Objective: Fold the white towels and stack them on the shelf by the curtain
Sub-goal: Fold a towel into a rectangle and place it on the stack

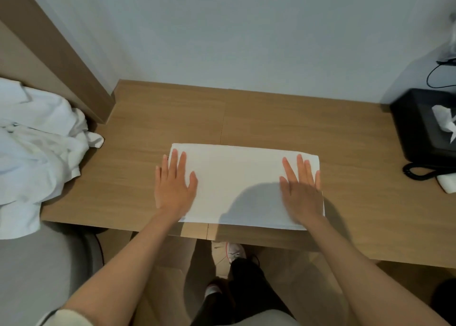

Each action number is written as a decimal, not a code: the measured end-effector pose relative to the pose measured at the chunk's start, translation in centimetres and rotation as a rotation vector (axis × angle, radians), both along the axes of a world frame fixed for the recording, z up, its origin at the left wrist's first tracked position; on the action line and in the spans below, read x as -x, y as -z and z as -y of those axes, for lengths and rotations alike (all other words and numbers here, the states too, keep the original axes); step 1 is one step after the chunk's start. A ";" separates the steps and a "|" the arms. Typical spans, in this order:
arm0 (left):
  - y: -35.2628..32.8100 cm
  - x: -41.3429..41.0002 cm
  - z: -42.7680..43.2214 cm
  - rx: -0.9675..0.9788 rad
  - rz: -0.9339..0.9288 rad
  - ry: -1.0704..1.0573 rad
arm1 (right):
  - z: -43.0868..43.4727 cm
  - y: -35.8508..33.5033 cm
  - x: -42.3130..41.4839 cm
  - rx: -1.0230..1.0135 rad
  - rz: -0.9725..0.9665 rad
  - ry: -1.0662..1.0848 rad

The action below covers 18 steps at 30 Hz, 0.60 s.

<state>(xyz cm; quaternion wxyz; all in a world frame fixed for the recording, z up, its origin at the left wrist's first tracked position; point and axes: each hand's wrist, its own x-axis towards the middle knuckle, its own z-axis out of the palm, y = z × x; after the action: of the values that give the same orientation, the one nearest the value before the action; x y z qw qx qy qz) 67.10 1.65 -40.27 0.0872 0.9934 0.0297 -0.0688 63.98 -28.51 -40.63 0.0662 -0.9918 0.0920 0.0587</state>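
We see the wooden counter along the wall. At its left end lies a crumpled heap of white towels. The folded white towel lies flat at the counter's near edge. A black tissue box stands far right. Our left grip and right grip rest flat on the towel's two ends, fingers straight.

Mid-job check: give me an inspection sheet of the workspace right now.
Surface: wooden table, towel near its front edge.
Job's things: folded white towel lies flat; crumpled white heap at left, unfolded.
Clutter: black box with white tissue, far right.
Grippers: left hand and right hand flat on the towel's ends, fingers straight.
Cables: thin black cable by the wall; coiled cord beside the box.
Surroundings: pale wall, wood panel at left; shelf and curtain not in view.
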 end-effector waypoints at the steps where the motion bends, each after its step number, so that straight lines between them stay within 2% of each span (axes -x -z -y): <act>1: -0.2 0.1 0.4 -0.033 0.010 0.001 | -0.7 -0.1 0.0 0.008 0.008 0.027; 3: -0.8 0.3 2.7 -0.002 0.069 0.071 | -3.4 -0.5 0.0 -0.018 0.056 -0.022; 5: -1.1 0.9 6.1 0.105 0.102 0.233 | -6.8 -0.4 0.4 -0.054 0.080 -0.135; 8: -0.4 2.0 9.3 0.121 0.049 0.362 | -8.5 0.2 0.8 -0.053 0.040 -0.135; 11: 0.7 2.2 7.6 0.053 0.046 0.295 | -4.7 0.5 1.6 -0.072 0.022 -0.126; 14: 1.1 1.7 3.9 0.010 0.040 0.164 | -0.2 0.3 2.0 -0.011 0.020 -0.029; 18: 0.4 1.5 0.4 -0.006 0.004 0.086 | 0.4 0.1 2.1 0.012 -0.016 0.009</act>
<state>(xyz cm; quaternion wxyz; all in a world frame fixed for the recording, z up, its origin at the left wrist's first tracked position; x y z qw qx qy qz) 65.55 1.24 -40.70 0.0815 0.9941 -0.0131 -0.0705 61.83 -28.86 -40.76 0.0598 -0.9912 0.0975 0.0660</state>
